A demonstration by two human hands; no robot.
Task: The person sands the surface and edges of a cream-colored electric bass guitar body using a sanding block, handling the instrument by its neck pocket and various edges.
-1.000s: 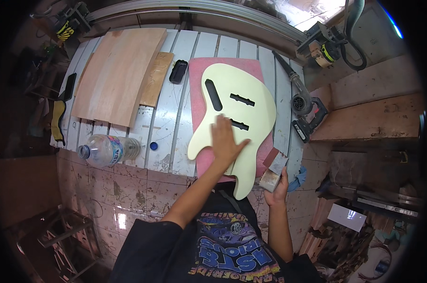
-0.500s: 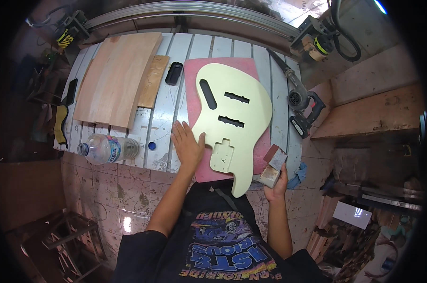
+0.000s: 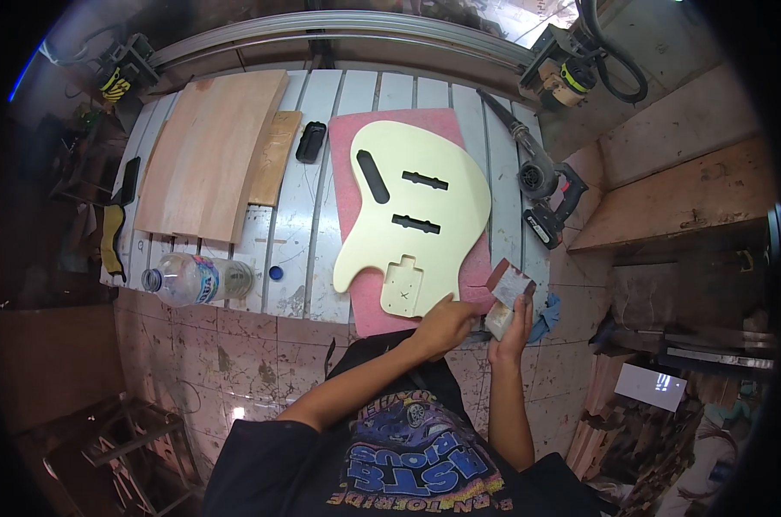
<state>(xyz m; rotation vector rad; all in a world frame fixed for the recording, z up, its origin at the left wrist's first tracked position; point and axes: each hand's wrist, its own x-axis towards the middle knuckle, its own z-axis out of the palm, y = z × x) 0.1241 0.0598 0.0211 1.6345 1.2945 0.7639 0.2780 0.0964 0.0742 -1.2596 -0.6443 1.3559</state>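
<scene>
A cream guitar body (image 3: 442,202) with dark routed slots lies flat on a pink mat (image 3: 369,302). My left hand (image 3: 446,327) reaches over its lower right horn and hides the horn's end; the thumb and fingers look apart, pointing toward my right hand. Beside the mat's right edge, my right hand (image 3: 513,332) is closed around a pale sanding block (image 3: 498,320). Held with it is a bent piece of sandpaper (image 3: 509,283), reddish-brown on one face and greyish on the other. Whether my left fingertips touch the block is unclear.
Left of the mat are a wide wooden panel (image 3: 209,159), a smaller board (image 3: 276,164), a black tray-like case (image 3: 311,142), a plastic bottle (image 3: 201,278) and a blue cap (image 3: 276,273). A cordless blower (image 3: 539,178) lies right, with a blue cloth (image 3: 546,319) at the table's corner.
My left hand has left the guitar body's left side and crossed right, near the sanding block. That uncovers the left horn. My right hand still holds the block and sandpaper, slightly turned.
</scene>
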